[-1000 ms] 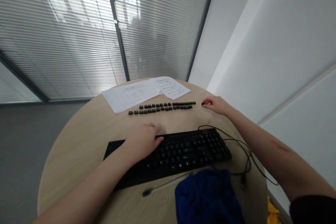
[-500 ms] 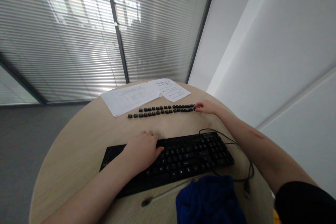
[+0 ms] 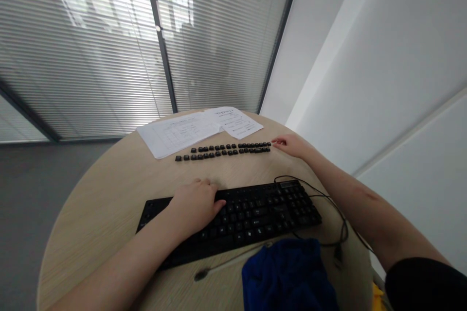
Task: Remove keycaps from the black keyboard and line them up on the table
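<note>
A black keyboard lies at a slant on the round wooden table. My left hand rests across its left part, thumb apart on the keys and fingertips curving past the far edge. Beyond the keyboard, loose black keycaps stand in a far row and a near row. My right hand is at the right end of these rows, just off the last keycap, its fingers slightly apart with nothing visible between them. Keys under my left hand are hidden.
Printed papers lie behind the keycaps. A blue cloth sits at the near edge, beside a thin tool with a dark end. The keyboard's cable loops at the right. A wall and blinds stand beyond the table.
My right hand has drawn slightly right, away from the end keycaps it was touching. My left hand stays on the keyboard. The view has shifted a little.
</note>
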{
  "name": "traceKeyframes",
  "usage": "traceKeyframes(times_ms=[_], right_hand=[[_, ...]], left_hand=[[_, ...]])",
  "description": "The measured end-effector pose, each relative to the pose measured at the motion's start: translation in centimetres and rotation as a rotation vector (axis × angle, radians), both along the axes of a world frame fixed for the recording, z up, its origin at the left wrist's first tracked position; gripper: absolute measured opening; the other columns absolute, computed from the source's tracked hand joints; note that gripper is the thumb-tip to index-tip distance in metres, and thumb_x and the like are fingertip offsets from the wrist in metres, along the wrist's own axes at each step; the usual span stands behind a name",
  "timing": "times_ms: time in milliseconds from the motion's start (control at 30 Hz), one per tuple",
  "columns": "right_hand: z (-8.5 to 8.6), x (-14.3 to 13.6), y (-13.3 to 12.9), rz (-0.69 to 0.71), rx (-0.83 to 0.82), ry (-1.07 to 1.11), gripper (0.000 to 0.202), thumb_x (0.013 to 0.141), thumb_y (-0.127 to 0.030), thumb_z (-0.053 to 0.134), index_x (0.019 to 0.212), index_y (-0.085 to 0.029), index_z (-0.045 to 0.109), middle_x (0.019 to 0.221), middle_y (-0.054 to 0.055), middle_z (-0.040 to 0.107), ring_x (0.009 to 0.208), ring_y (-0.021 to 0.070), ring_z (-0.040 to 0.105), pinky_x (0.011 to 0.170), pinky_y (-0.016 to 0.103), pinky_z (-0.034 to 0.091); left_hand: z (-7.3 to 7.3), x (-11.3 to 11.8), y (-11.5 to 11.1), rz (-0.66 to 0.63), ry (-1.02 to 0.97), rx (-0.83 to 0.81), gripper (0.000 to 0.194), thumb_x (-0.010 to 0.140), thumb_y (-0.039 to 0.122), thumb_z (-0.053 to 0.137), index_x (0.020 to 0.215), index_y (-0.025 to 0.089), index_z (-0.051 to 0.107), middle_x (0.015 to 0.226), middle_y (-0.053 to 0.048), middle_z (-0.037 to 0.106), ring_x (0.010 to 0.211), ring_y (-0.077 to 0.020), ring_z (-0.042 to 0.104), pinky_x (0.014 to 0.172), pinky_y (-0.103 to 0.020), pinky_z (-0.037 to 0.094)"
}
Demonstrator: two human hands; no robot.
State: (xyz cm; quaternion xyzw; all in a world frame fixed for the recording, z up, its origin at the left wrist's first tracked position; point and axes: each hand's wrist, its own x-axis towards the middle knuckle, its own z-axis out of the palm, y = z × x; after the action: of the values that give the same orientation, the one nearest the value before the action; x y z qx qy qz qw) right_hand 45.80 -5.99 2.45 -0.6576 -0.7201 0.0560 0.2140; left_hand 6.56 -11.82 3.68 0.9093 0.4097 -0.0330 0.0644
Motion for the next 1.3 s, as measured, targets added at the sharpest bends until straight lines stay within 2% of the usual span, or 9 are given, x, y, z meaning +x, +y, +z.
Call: traceKeyframes(times_ms=[167,267,333,433,567,833,1000,1167,1300], right_hand=[[2.8,-1.3,-5.8,-0.099,0.200,0.165,0.053,0.104,-0.041,0.026,0.118,-0.016,0.071,0.102,0.011,0.074,0.087,0.0195,0.068,0.077,0.033,0.054],[4.0,-3.5,-10.1,-0.101,0.359,0.376,0.054,0.103,-0.048,0.029,0.099,-0.020,0.075,0.082,0.005,0.068,0.080,0.0186,0.064,0.076,0.032,0.051],[4.4,-5.4,-12.4,-0.129,0.324,0.407,0.055,0.103,-0.049,0.028,0.090,-0.021,0.074,0.071,0.003,0.062,0.069,0.0171,0.060,0.067,0.030,0.048],[4.2,-7.9,-14.4,-0.206,0.111,0.444,0.053,0.101,-0.049,0.031,0.077,-0.020,0.068,0.062,0.001,0.058,0.056,0.0151,0.055,0.056,0.029,0.043],[3.1,-9.2,-14.6,-0.239,-0.018,0.416,0.046,0.099,-0.045,0.035,0.067,-0.021,0.057,0.053,-0.002,0.052,0.049,0.0145,0.053,0.054,0.029,0.040],[0.9,-8.6,-14.0,-0.177,-0.086,0.312,0.043,0.100,-0.045,0.033,0.072,-0.023,0.057,0.048,-0.004,0.050,0.047,0.0152,0.050,0.054,0.029,0.037],[0.9,-9.0,-13.8,-0.175,-0.079,0.269,0.042,0.099,-0.042,0.035,0.069,-0.023,0.057,0.048,-0.003,0.050,0.048,0.0164,0.051,0.055,0.029,0.037],[1.1,-9.5,-13.9,-0.183,-0.020,0.207,0.042,0.098,-0.040,0.037,0.065,-0.023,0.058,0.055,0.000,0.056,0.059,0.0183,0.058,0.061,0.029,0.040],[1.0,-9.4,-13.9,-0.173,-0.056,0.218,0.043,0.099,-0.040,0.035,0.065,-0.023,0.057,0.053,-0.001,0.055,0.057,0.0179,0.057,0.061,0.029,0.039]], left_hand=[[0.1,0.1,-0.1,0.001,0.031,0.016,0.036,0.097,0.042,0.053,0.106,0.014,0.075,0.106,-0.017,0.073,0.104,-0.0354,0.067,0.087,-0.047,0.054],[0.1,0.2,-0.2,0.003,0.054,0.022,0.038,0.098,0.043,0.051,0.106,0.015,0.074,0.106,-0.016,0.073,0.102,-0.0340,0.067,0.087,-0.045,0.054],[0.1,0.3,-0.2,0.006,0.065,0.023,0.037,0.098,0.043,0.051,0.107,0.015,0.074,0.107,-0.016,0.073,0.102,-0.0331,0.067,0.087,-0.044,0.054],[0.0,0.4,-0.2,0.014,0.059,0.029,0.037,0.098,0.043,0.051,0.108,0.015,0.074,0.107,-0.016,0.073,0.102,-0.0332,0.067,0.086,-0.044,0.054],[-0.1,0.5,-0.1,0.017,0.033,0.037,0.035,0.098,0.040,0.053,0.114,0.016,0.073,0.108,-0.015,0.072,0.104,-0.0340,0.067,0.087,-0.045,0.054],[-0.4,0.6,0.1,-0.042,-0.013,0.031,0.032,0.097,0.032,0.054,0.122,0.019,0.069,0.114,-0.012,0.070,0.108,-0.0296,0.065,0.095,-0.041,0.051],[-0.3,0.6,0.2,-0.035,0.001,-0.009,0.033,0.098,0.034,0.052,0.120,0.019,0.070,0.111,-0.013,0.070,0.106,-0.0308,0.065,0.093,-0.043,0.052],[-0.3,0.6,0.3,-0.037,0.004,-0.023,0.032,0.097,0.033,0.052,0.119,0.018,0.070,0.111,-0.013,0.071,0.105,-0.0321,0.066,0.093,-0.045,0.051],[-0.3,0.7,0.2,-0.036,-0.004,-0.034,0.033,0.097,0.033,0.051,0.119,0.018,0.070,0.111,-0.013,0.071,0.107,-0.0316,0.066,0.095,-0.044,0.051]])
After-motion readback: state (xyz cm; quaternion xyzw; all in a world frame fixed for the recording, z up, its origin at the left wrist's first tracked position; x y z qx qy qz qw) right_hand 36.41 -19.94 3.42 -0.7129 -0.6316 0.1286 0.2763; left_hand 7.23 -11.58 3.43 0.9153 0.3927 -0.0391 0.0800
